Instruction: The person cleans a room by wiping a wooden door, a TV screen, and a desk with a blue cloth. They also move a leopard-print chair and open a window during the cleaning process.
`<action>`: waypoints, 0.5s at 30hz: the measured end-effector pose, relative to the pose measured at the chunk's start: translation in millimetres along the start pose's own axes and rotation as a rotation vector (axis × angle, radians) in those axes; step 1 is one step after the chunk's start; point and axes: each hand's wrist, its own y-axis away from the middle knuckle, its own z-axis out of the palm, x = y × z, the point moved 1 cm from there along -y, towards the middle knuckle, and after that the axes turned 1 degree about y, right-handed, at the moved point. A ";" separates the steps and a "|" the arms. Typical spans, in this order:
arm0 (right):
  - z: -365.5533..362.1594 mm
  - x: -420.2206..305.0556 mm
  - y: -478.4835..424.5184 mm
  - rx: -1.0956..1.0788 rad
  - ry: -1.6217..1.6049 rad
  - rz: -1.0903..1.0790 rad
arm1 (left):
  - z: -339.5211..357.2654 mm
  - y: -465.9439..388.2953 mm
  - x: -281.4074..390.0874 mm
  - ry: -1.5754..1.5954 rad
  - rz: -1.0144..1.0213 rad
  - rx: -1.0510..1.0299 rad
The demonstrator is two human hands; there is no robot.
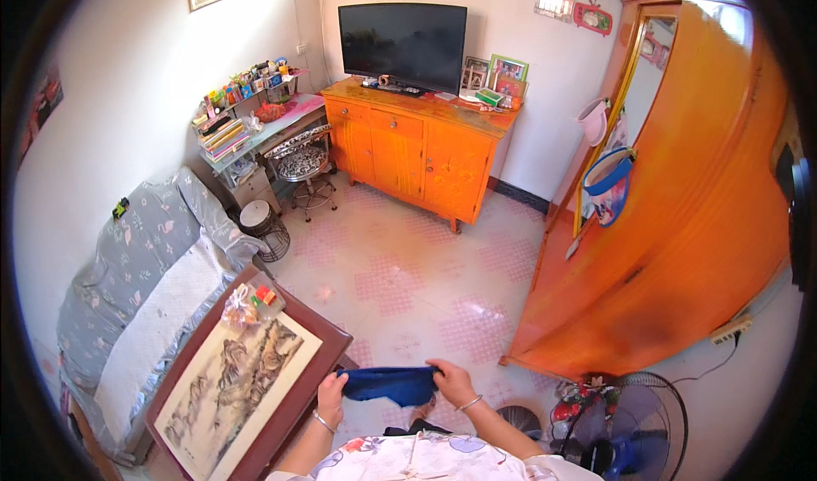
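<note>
A dark blue piece of cloth [390, 384] is stretched between my two hands, low in the view and just in front of my body. Its left end is pinched in my left hand [332, 397], its right end in my right hand [456, 384]. The upper edge runs nearly straight, while the lower edge hangs unevenly. What kind of garment or cloth it is, I cannot tell. Left of my left hand stands a low table [332, 331] with a brown top, bearing a landscape picture [236, 385] and a clear plastic bag [240, 309].
A covered sofa [147, 245] lines the left wall. Ahead stand a desk [287, 117], a swivel chair [301, 163] and an orange cabinet [408, 149] with a television [403, 47]. To the right are a large wooden wardrobe [664, 226] and a standing fan [629, 423]. Tiled floor [396, 277] lies between.
</note>
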 end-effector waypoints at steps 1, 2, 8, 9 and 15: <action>-14.4 -1.4 -24.6 0.034 -0.031 -0.024 | 14.4 -20.5 12.3 0.031 0.042 -0.024; -26.9 -2.4 -45.1 0.119 -0.037 -0.120 | 29.6 -41.5 23.0 0.050 0.055 -0.033; -80.0 9.3 -135.9 0.038 0.283 -0.161 | 93.9 -115.0 48.6 -0.062 0.133 -0.015; -87.0 11.1 -144.4 0.037 0.289 -0.176 | 97.6 -123.6 48.1 -0.110 0.008 0.043; -125.3 24.7 -198.5 0.020 0.131 0.064 | 141.2 -194.3 52.6 -0.083 -0.015 -0.087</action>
